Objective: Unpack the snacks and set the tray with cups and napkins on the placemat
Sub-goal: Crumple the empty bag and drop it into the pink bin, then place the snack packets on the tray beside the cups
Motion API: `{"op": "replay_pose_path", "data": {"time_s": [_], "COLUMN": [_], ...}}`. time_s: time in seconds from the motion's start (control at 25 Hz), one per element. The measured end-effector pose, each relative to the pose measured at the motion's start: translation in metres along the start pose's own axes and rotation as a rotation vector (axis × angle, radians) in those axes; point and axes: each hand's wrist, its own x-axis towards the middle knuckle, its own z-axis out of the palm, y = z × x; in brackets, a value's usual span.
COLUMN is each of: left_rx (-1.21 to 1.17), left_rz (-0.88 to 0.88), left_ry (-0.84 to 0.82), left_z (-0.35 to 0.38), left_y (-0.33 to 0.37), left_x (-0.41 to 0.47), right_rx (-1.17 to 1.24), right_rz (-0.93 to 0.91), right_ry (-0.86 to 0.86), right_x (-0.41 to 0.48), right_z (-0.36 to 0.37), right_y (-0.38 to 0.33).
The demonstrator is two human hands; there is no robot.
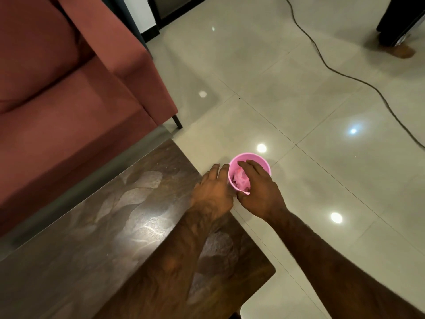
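Note:
A small pink container (261, 159) sits just past the far corner of the dark wooden table (110, 231), over the tiled floor. Crumpled pink and white wrappers (239, 179) lie inside it. My right hand (261, 192) grips it from above, fingers over the opening and thumb at the near rim. My left hand (212, 192) lies against its left wall with the fingers stretched out. No tray, cups, napkins or placemat are in view.
A red-brown sofa (69, 100) stands close behind the table on the left, one black leg (177, 122) near the table corner. A dark cable (345, 75) runs across the glossy floor tiles. Another person's foot (402, 51) is at the far right.

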Motion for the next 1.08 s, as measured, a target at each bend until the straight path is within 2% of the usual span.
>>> {"op": "replay_pose_path", "data": {"time_s": [0.2, 0.56, 0.88, 1.08], "left_rx": [-0.014, -0.092, -0.141, -0.198], "left_rz": [-0.06, -0.29, -0.486, -0.604], "left_ry": [0.056, 0.227, 0.311, 0.336], "left_z": [-0.023, -0.041, -0.028, -0.002], "left_y": [-0.044, -0.151, -0.249, -0.329], "left_x": [-0.057, -0.19, -0.322, -0.435], "right_rx": [-0.021, -0.122, -0.256, -0.309], "right_rz": [-0.114, -0.341, -0.49, -0.562], "right_ry": [-0.026, -0.274, -0.392, -0.446], "right_x": [-0.031, -0.086, -0.164, -0.237], "right_z": [0.009, 0.062, 0.144, 0.226], "right_y": [-0.058, -0.18, -0.284, -0.35]}}
